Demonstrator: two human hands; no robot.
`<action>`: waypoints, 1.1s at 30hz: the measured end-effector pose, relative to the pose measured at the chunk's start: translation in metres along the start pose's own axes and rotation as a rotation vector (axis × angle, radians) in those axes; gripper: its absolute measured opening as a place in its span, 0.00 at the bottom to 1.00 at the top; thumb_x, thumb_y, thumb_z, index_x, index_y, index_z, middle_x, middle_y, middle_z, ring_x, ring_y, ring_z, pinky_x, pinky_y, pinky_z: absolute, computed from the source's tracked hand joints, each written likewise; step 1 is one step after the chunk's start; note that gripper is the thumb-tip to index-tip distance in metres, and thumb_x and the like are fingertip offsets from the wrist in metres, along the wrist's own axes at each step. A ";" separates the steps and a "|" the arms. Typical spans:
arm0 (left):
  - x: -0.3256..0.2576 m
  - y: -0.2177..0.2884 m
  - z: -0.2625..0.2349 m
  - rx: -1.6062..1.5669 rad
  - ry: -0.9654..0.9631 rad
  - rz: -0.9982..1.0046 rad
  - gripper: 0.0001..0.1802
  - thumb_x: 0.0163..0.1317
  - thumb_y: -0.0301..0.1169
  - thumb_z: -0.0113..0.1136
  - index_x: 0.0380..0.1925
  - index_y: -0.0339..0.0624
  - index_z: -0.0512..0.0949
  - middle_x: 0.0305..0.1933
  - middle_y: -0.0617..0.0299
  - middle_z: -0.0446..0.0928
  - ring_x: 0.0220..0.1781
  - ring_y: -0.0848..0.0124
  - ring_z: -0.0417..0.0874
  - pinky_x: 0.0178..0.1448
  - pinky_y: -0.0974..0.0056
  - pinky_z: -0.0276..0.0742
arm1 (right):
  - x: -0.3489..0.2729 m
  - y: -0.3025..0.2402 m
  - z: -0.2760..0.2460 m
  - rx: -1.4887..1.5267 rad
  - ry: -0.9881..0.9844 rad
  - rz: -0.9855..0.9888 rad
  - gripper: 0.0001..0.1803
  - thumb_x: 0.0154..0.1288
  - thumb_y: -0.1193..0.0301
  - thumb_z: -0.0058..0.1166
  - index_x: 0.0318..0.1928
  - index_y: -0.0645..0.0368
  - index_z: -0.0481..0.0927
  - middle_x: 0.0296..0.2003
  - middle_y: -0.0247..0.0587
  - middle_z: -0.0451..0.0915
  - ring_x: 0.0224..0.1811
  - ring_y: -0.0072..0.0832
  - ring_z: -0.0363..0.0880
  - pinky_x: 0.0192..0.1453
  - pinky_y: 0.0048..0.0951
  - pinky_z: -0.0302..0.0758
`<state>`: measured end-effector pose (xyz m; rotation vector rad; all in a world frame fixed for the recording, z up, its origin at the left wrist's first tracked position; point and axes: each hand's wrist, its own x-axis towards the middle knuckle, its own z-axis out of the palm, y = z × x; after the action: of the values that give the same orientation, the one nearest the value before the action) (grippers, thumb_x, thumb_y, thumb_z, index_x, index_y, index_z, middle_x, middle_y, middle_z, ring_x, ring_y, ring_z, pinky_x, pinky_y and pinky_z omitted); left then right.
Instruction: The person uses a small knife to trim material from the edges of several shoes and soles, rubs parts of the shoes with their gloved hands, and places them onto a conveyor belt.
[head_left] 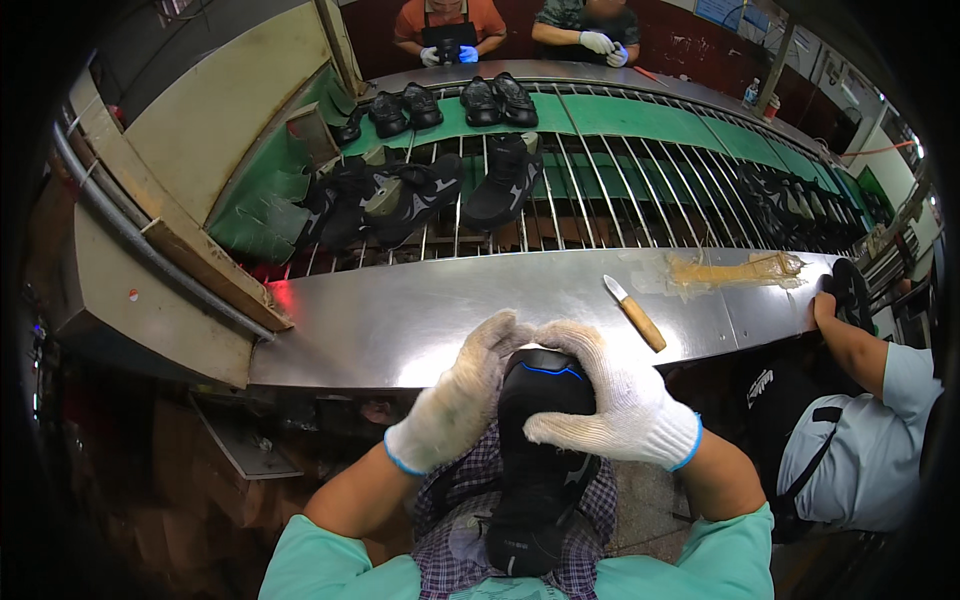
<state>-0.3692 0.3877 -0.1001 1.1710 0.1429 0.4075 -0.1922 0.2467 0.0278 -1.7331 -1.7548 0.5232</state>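
A black sports shoe (535,450) stands upright in front of my chest, its toe down against my checked apron (462,525) and its heel up. A thin blue line runs across the heel. Both my hands wear white knit gloves with blue cuffs. My left hand (458,400) presses on the left side of the heel, its fingers bent over the top. My right hand (625,405) wraps the heel's right side, with the thumb across the shoe. Beyond the hands, a knife (635,314) with a wooden handle lies on the metal table edge (345,320).
Behind the metal ledge runs a rack of bars (580,190) with several black shoes (505,185) on it. A green belt (600,118) carries more shoes. Two gloved co-workers sit opposite. Another person (850,430) sits close on my right. A wooden panel (170,250) stands at left.
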 end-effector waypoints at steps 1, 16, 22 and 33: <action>0.000 0.000 -0.005 -0.169 -0.002 -0.016 0.55 0.76 0.57 0.61 0.85 0.35 0.46 0.82 0.40 0.60 0.84 0.48 0.63 0.87 0.45 0.60 | -0.006 -0.002 0.001 0.023 0.053 -0.015 0.51 0.60 0.53 0.81 0.75 0.65 0.68 0.63 0.59 0.80 0.64 0.46 0.85 0.68 0.44 0.83; 0.003 0.052 -0.034 0.998 -0.319 -0.186 0.58 0.48 0.52 0.87 0.73 0.30 0.71 0.64 0.42 0.84 0.65 0.54 0.86 0.69 0.55 0.82 | -0.127 0.121 0.155 1.154 0.227 0.296 0.58 0.78 0.25 0.38 0.83 0.66 0.59 0.79 0.54 0.66 0.81 0.45 0.65 0.88 0.40 0.59; 0.037 0.042 0.041 1.295 -0.631 -0.301 0.53 0.49 0.57 0.83 0.68 0.32 0.78 0.64 0.39 0.83 0.64 0.48 0.86 0.68 0.52 0.82 | -0.098 0.095 0.088 0.983 0.472 0.299 0.40 0.84 0.45 0.50 0.77 0.67 0.69 0.72 0.52 0.77 0.73 0.46 0.78 0.79 0.45 0.74; 0.005 0.016 -0.005 1.289 -0.401 -0.265 0.60 0.43 0.64 0.85 0.69 0.35 0.75 0.61 0.39 0.84 0.62 0.46 0.88 0.69 0.49 0.83 | -0.124 0.117 0.053 -0.310 -0.189 0.319 0.26 0.77 0.53 0.57 0.68 0.52 0.84 0.68 0.48 0.82 0.70 0.46 0.82 0.72 0.44 0.81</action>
<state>-0.3702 0.3990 -0.0867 2.4335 0.2135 -0.2434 -0.1456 0.1388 -0.1064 -2.2693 -1.7681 0.5895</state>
